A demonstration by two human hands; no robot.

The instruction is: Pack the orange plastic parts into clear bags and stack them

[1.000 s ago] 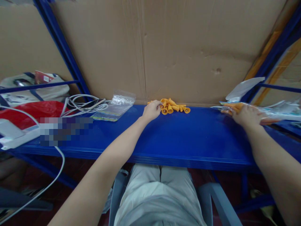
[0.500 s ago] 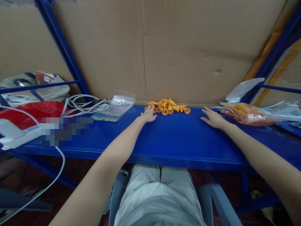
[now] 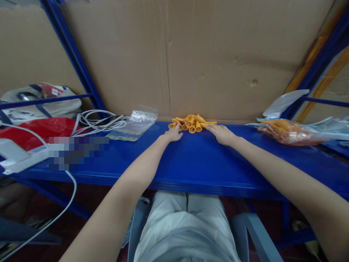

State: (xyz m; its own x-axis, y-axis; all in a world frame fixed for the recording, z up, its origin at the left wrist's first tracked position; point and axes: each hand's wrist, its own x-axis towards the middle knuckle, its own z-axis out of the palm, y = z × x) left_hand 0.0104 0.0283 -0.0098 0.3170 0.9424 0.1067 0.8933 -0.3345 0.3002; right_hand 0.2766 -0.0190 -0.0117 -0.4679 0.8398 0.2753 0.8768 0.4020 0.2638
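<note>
A small heap of orange cone-shaped plastic pieces point(image 3: 192, 123) lies at the back of the blue shelf point(image 3: 196, 163), against the cardboard wall. My left hand point(image 3: 173, 134) rests flat on the shelf, fingers apart, its fingertips touching the heap's left edge. My right hand point(image 3: 222, 133) lies open on the shelf at the heap's right edge, its fingers reaching the orange pieces. Neither hand holds anything.
A clear plastic bag with more orange pieces point(image 3: 286, 131) lies at the right. A small clear zip bag point(image 3: 135, 125) and coiled white cables point(image 3: 95, 122) sit at the left, beside a red bag point(image 3: 38, 129) and a white device point(image 3: 16, 158).
My right hand left the plastic bag at the right and slid left across the shelf to the heap's right edge. My left hand opened and settled flat beside the heap.
</note>
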